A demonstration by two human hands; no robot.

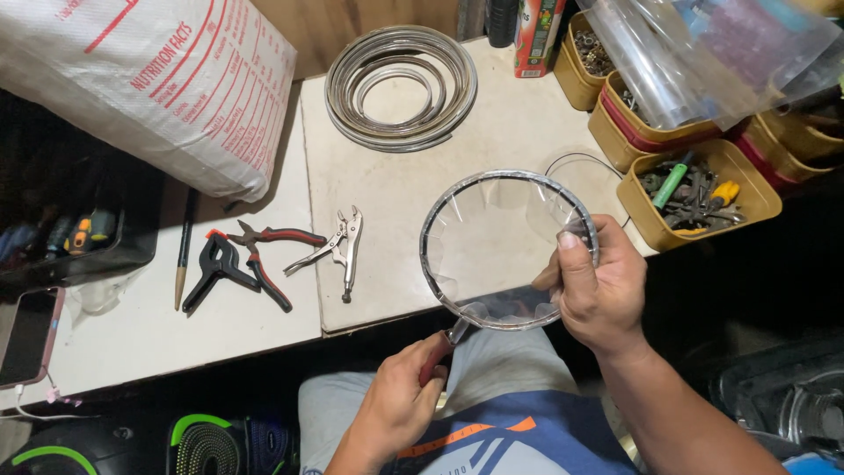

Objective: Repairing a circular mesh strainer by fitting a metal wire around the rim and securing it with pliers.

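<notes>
My right hand (pixel 596 286) grips the right side of a round wire ring (pixel 431 224) covered with clear plastic film, thumb on top of the rim. The ring is held above the front edge of a white worktable (pixel 527 123). My left hand (pixel 397 405) is closed on a red-handled tool (pixel 438 350) whose metal tip meets the ring's lower rim. Both hands are over my lap.
On the table lie locking pliers (pixel 338 248), red-handled pliers (pixel 264 251), a black spring clamp (pixel 213 266), a pencil (pixel 184 251), a coil of wire (pixel 400 86) and a large white sack (pixel 167 79). Yellow tubs (pixel 694 189) of small tools stand at right. A phone (pixel 26 334) lies at left.
</notes>
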